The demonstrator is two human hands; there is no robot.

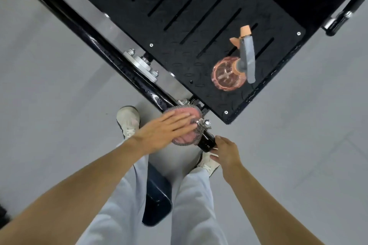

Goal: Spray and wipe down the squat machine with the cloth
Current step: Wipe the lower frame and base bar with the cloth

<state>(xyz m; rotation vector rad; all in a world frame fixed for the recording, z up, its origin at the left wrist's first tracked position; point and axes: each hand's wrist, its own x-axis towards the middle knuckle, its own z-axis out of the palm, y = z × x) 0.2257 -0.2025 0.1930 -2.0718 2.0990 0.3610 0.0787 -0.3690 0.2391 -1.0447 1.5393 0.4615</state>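
The squat machine's black footplate [179, 32] fills the upper middle, with a black frame tube [111, 53] running diagonally along its left edge. A pink spray bottle [227, 74] with a grey and orange trigger head stands on the plate near its lower right corner. My left hand [165, 131] lies flat, fingers straight, pressing a pink cloth with a grey edge [186, 138] onto the lower end of the tube. My right hand [227, 152] touches the tube's black end cap [208, 143] with loosely curled fingers.
Grey floor surrounds the machine on both sides. My two white shoes [128, 120] stand just below the tube end, and a dark padded part [157, 195] sits between my legs. A chrome and black bar [338, 20] juts out at the upper right.
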